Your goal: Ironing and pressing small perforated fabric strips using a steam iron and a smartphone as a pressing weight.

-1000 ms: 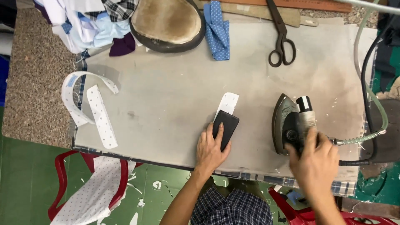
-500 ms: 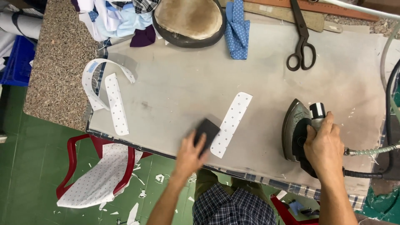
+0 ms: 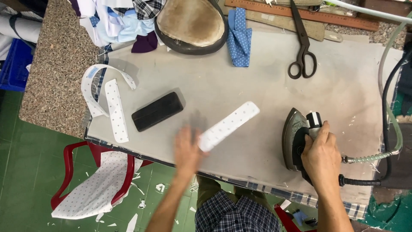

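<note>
Two hands work the worktop: the right hand grips the iron; the blurred left hand, fingers extended, touches the dotted white strip. A black block lies apart, leftward.

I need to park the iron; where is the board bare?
Bare: the middle between the black block, scissors and white strip; also the far right beyond the iron. Crowded: the top edge and the left end with loose strips.
</note>
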